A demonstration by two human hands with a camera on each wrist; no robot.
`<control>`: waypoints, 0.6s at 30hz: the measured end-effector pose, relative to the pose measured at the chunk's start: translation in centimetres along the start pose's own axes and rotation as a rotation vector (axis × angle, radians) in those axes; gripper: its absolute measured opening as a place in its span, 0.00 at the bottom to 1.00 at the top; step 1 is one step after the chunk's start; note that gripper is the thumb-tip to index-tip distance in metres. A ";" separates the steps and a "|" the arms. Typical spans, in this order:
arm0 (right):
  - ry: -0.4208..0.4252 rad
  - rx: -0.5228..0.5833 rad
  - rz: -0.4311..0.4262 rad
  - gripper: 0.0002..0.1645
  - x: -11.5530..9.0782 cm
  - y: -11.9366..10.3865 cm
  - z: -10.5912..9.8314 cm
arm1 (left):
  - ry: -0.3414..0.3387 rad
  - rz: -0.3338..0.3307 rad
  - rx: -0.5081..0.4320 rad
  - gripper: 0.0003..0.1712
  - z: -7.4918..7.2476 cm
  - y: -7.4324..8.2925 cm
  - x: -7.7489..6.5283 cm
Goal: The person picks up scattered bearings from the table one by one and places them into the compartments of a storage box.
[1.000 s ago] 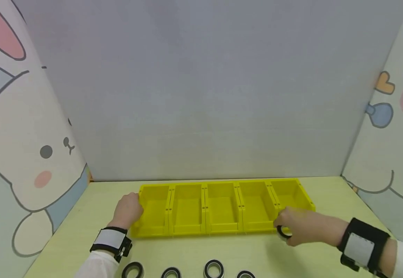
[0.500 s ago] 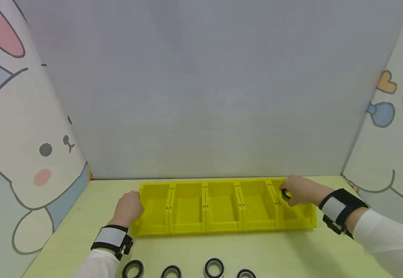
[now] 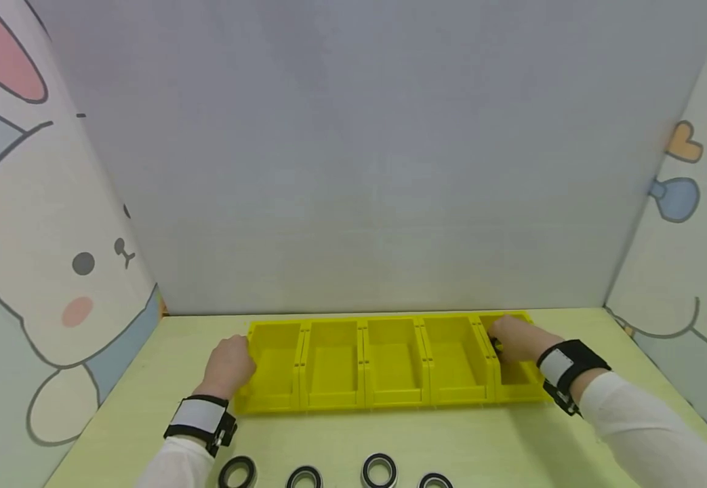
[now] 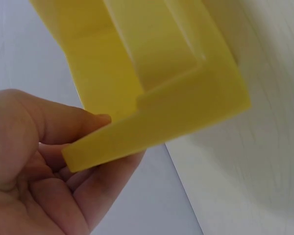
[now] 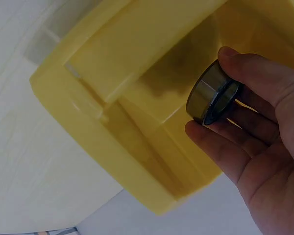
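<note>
A yellow bin row (image 3: pixel 333 401) with several side-by-side compartments stands on the table. My left hand (image 3: pixel 228 366) grips its left end wall; in the left wrist view the thumb (image 4: pixel 76 122) lies inside the wall and the fingers outside. My right hand (image 3: pixel 516 337) reaches down into the far-right compartment. Between its thumb and fingers it pinches a ball bearing (image 5: pixel 213 95), a metal ring with dark faces, seen tilted inside the compartment in the right wrist view. In the head view the hand hides most of this bearing.
Several more bearings lie along the table's near edge, among them a left one (image 3: pixel 237 472) and a middle one (image 3: pixel 379 469). Behind the bins rises a grey back panel (image 3: pixel 353 203), with printed cartoon panels (image 3: pixel 54 285) at both sides.
My right hand has carried the bearing from in front of the bin row up over the far-right compartment, then lowered into it. The left hand has kept its grip on the left end.
</note>
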State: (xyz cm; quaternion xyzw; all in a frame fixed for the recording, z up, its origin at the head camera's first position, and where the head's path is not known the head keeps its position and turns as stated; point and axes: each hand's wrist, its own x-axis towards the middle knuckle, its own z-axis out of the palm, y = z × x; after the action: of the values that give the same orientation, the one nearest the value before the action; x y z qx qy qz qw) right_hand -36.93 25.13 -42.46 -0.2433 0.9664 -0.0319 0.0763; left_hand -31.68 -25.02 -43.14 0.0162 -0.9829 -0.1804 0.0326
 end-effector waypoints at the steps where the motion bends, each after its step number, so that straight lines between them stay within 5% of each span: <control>1: 0.004 0.001 0.003 0.05 0.0 0.0 0.2 | -0.005 -0.005 -0.002 0.02 0.0 0.1 0.0; 18: 0.095 0.038 -0.006 0.09 1.0 2.1 3.2 | 0.014 0.018 0.019 0.02 0.3 -0.2 0.3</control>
State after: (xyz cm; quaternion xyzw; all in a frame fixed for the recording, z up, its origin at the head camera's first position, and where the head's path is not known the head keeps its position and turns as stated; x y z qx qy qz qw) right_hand -38.19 26.41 -45.95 -0.2431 0.9674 -0.0620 0.0349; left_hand -32.02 -25.15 -43.45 0.0087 -0.9845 -0.1705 0.0409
